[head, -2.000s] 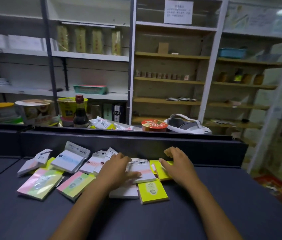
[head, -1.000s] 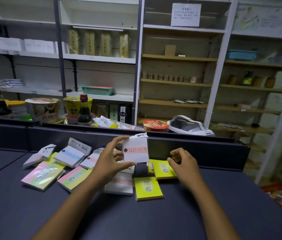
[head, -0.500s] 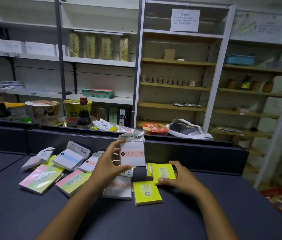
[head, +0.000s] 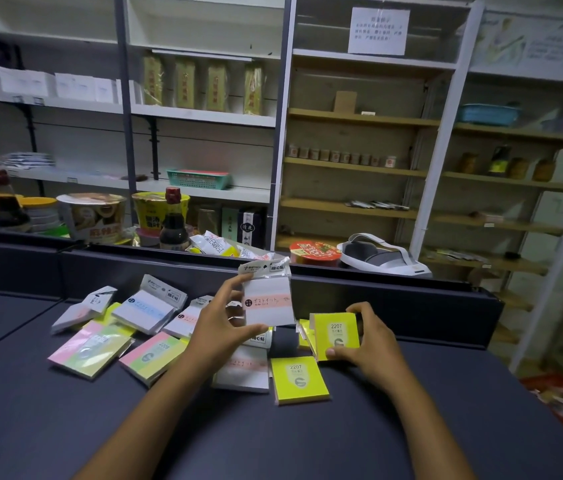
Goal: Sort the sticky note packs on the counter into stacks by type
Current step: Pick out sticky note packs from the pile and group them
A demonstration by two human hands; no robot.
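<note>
Sorting barely begun: left hand (head: 219, 332) pinches a white pink-striped pack (head: 268, 301) aloft; right hand (head: 368, 341) grips a yellow 2207 pack (head: 337, 336) above another yellow pack (head: 299, 379) on the surface (head: 65, 427). Remaining packs, incl. pink-green-yellow pad (head: 91, 349), lie mixed, w/o stacks.

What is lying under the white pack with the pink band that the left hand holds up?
Below the raised white pack another white pink-band pack lies flat on the counter. The left hand covers its left part, so anything there stays hidden.
</note>
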